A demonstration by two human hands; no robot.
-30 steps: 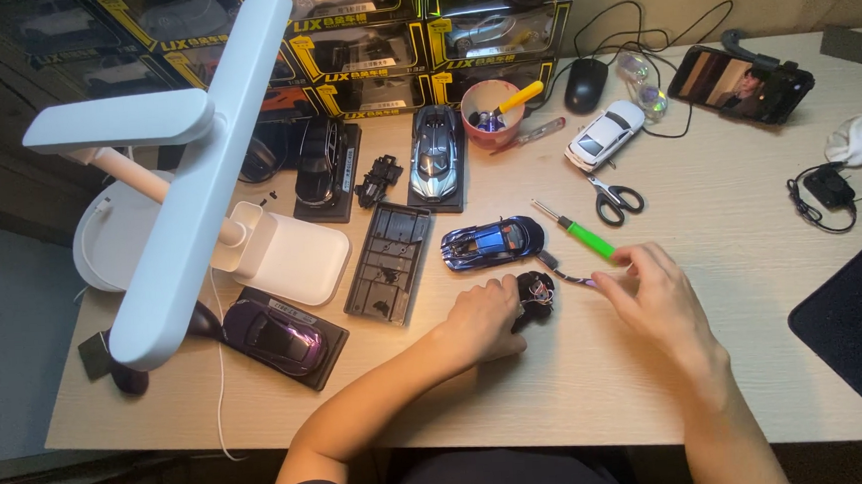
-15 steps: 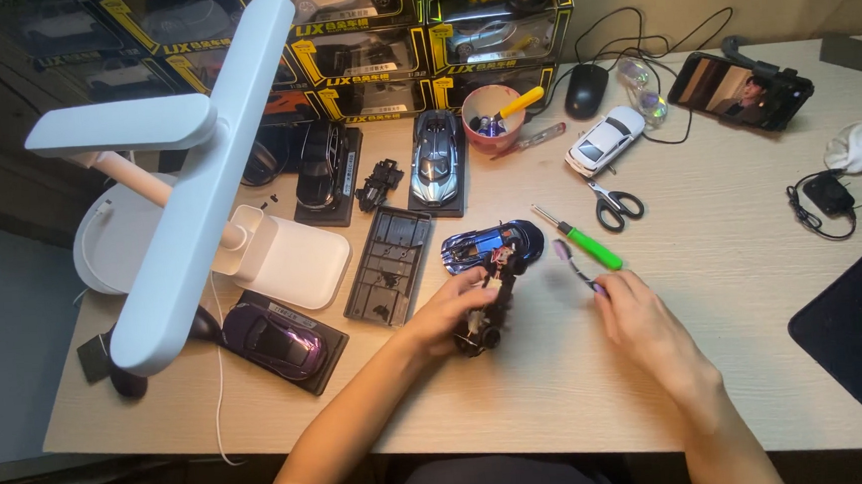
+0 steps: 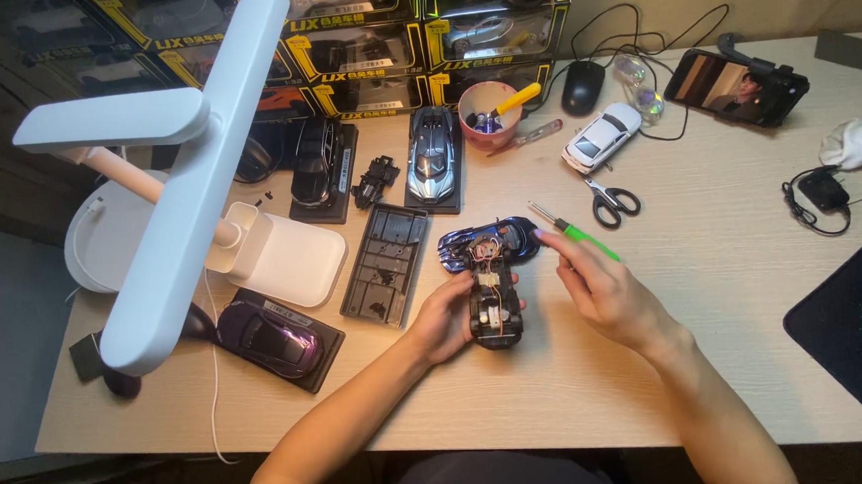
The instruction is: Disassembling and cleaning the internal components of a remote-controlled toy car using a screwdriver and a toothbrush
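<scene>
Down below the camera sits a pale wood-look bench [image 3: 717,354] with a fine grain, and it is smooth and flat. Behind it stands a plain tan wall. Along the back edge stand boxes with toy cars [image 3: 379,36] inside, black with yellow trim.

Near the middle, the left hand [image 3: 448,319] grips a black toy car chassis [image 3: 495,303] from its left side, fingers curled around it. The chassis is long and boxy, with small wires showing at its far end. The right hand [image 3: 603,286] is loosely open just beside the chassis, holding nothing, with a finger touching or nearly touching a green screwdriver [image 3: 572,229] that lies on the bench. A shiny blue car shell [image 3: 489,238] lies just past the chassis, touching it or nearly so.

On the left, a big white lamp [image 3: 189,197] with flat, rounded arms hangs over the bench and hides part of it. Under it sit a white tray [image 3: 287,256], a dark plastic base plate [image 3: 388,265] and a glossy purple car [image 3: 272,331] on a black stand.

Further back are a pink cup [image 3: 488,114] with tools, a small white car [image 3: 599,137], scissors [image 3: 610,199] and a black mouse [image 3: 581,85]. A black and green mat [image 3: 860,330] hangs off the right edge.

Open bench lies along the near edge, and between the right hand and the mat
</scene>
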